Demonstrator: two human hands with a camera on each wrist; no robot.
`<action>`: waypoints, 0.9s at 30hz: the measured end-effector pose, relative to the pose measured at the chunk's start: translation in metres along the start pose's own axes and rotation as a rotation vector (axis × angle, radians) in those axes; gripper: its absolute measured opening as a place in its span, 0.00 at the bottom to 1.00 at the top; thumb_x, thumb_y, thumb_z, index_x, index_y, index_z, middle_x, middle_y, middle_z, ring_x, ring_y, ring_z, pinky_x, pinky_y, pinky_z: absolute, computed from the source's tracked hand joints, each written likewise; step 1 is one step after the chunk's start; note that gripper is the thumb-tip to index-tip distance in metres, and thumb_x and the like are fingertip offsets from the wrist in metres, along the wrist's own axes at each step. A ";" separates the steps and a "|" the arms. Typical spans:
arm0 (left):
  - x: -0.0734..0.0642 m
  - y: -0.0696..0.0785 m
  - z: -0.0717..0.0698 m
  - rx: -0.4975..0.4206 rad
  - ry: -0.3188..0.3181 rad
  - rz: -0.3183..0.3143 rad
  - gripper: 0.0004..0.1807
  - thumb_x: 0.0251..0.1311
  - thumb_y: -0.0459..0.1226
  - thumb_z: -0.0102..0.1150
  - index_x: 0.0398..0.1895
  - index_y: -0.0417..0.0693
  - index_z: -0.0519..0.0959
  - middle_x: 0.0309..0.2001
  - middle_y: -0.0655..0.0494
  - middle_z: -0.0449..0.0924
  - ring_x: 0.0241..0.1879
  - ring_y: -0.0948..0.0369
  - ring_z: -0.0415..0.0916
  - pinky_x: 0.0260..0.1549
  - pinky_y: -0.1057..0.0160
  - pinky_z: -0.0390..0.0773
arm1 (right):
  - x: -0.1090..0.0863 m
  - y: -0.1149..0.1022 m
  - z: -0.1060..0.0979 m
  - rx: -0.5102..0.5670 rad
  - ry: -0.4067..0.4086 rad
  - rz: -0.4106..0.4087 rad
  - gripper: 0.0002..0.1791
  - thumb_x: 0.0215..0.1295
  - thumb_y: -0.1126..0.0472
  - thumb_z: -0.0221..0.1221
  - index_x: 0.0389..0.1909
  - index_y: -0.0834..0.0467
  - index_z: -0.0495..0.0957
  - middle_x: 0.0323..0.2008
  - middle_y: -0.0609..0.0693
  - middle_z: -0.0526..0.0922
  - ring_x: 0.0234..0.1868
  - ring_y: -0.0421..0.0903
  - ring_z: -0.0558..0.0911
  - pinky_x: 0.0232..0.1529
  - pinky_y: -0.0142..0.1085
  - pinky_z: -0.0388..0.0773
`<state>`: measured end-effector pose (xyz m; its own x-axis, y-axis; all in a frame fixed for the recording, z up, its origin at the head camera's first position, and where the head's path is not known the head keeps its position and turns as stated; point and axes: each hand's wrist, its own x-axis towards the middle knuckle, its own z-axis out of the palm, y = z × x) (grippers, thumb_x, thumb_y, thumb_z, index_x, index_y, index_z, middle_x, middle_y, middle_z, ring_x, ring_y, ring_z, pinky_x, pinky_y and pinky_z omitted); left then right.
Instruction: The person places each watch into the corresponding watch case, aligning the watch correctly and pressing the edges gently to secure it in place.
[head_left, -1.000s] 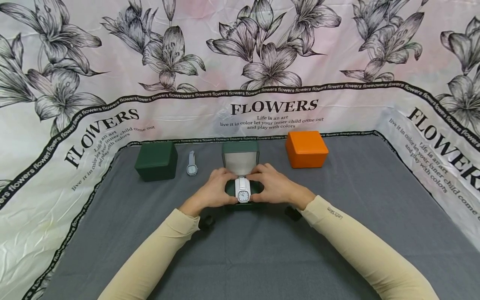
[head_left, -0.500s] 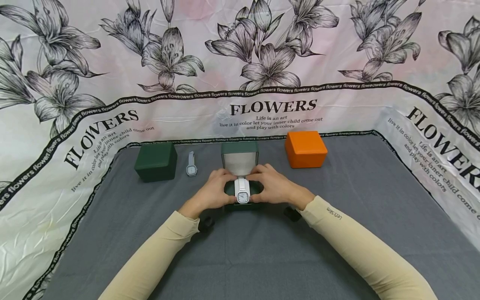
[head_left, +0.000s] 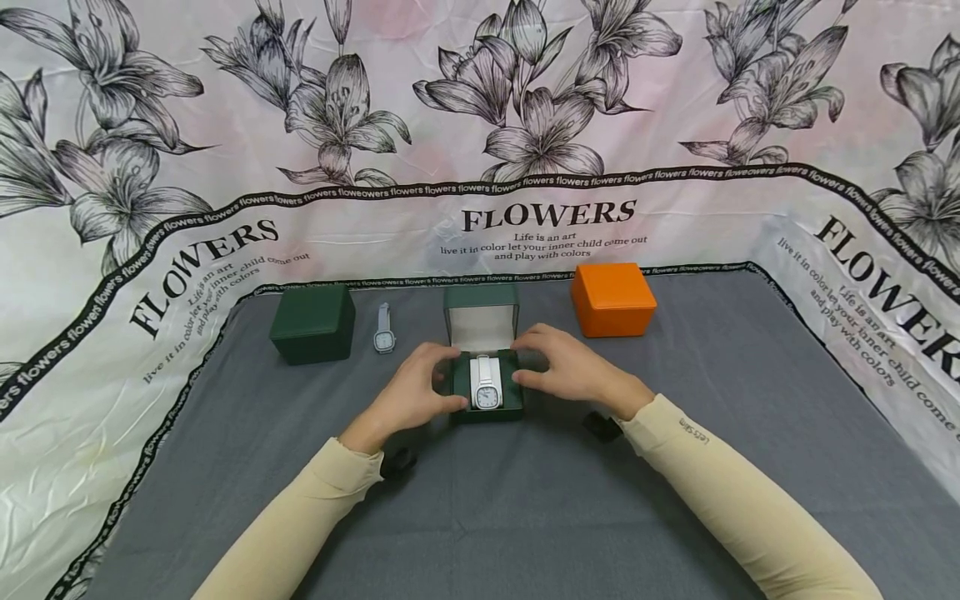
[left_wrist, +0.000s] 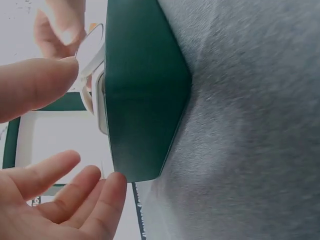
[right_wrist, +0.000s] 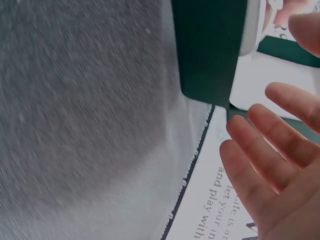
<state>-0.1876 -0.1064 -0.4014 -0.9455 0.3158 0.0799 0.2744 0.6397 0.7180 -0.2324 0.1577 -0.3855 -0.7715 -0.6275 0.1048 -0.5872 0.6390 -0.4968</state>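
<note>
A white wristwatch (head_left: 487, 385) with a squarish dial sits on its cushion inside an open green watch box (head_left: 513, 408) at the table's middle. The box's lid (head_left: 481, 325) stands raised at the back, its pale lining facing forward. At the box's left side is my left hand (head_left: 411, 388), thumb and fingers spread, holding nothing. My right hand (head_left: 566, 367) hovers by the right side with its fingers apart, also holding nothing. In the left wrist view the thumb (left_wrist: 45, 82) appears beside the watch; whether it touches cannot be told. Relaxed fingers (right_wrist: 270, 145) show near the box in the right wrist view.
To the left stands a closed dark green box (head_left: 312, 325), with a second, light-coloured watch (head_left: 384, 328) lying to its right. A closed orange box (head_left: 613, 300) is at the back right. Grey cloth (head_left: 480, 517) covers the table, and a flower-printed curtain (head_left: 551, 233) hangs behind.
Both hands have let go of the watch and moved apart, the left to the left and the right to the right. The watch now rests in the open box; the other things have not moved.
</note>
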 end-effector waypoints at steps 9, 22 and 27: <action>-0.015 -0.001 0.004 -0.109 -0.009 -0.108 0.33 0.41 0.34 0.78 0.52 0.44 0.72 0.49 0.53 0.71 0.46 0.54 0.78 0.45 0.57 0.78 | 0.006 0.003 -0.020 0.168 0.144 0.047 0.30 0.63 0.43 0.60 0.58 0.57 0.68 0.45 0.50 0.81 0.44 0.45 0.79 0.51 0.45 0.75; -0.021 -0.002 0.016 -0.181 0.003 -0.190 0.31 0.44 0.31 0.75 0.52 0.40 0.70 0.47 0.47 0.77 0.47 0.53 0.79 0.46 0.58 0.79 | 0.027 0.003 -0.033 0.271 0.229 0.076 0.31 0.65 0.39 0.55 0.64 0.47 0.65 0.35 0.46 0.81 0.34 0.50 0.79 0.34 0.42 0.75; -0.021 -0.003 0.017 -0.175 0.011 -0.198 0.31 0.45 0.32 0.74 0.54 0.39 0.70 0.48 0.46 0.77 0.47 0.53 0.79 0.45 0.58 0.79 | 0.034 0.003 -0.031 0.278 0.222 0.094 0.30 0.66 0.39 0.54 0.65 0.47 0.65 0.35 0.47 0.81 0.33 0.48 0.79 0.34 0.41 0.76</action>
<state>-0.1657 -0.1030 -0.4176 -0.9798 0.1883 -0.0675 0.0500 0.5573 0.8288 -0.2682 0.1524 -0.3569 -0.8714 -0.4402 0.2166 -0.4456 0.5253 -0.7249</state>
